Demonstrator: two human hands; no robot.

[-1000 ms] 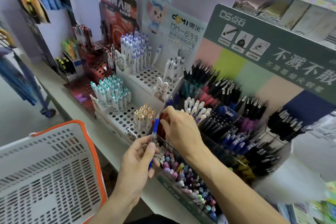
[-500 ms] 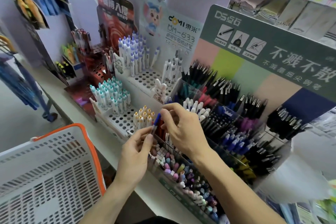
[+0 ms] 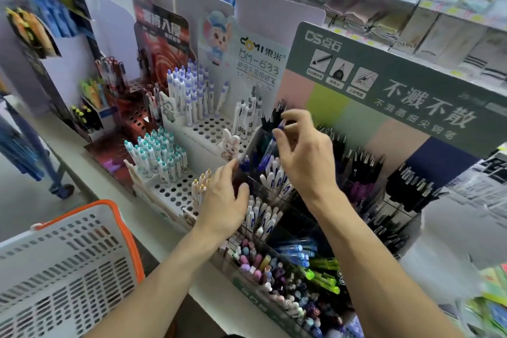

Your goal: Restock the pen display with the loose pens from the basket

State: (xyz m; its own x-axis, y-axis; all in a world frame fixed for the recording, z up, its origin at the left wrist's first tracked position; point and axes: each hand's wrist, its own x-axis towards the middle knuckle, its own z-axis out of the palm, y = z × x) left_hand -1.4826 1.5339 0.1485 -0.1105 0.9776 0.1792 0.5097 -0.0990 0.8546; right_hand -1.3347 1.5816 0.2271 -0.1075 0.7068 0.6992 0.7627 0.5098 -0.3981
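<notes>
The right hand (image 3: 304,153) pinched a blue pen (image 3: 270,147) above the pen display (image 3: 277,195), mid-insertion. The left hand (image 3: 223,200), fingers relaxed, steadied a compartment; next, the pen needed lowering among matching blues.

Basket (image 3: 68,269): white, slotted, orange rim. Held pen (image 3: 270,147): blue, clear barrel. Display header (image 3: 397,85): grey-green, white lettering. Backboard (image 3: 343,115): pink, lime, green, navy panels.

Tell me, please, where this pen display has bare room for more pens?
The white rack has open holes in front of the purple-capped pens, and more beside the teal-capped pens near the left hand. The clear bins by the right hand are crowded: white pens, black pens, and pastel pens in front.
</notes>
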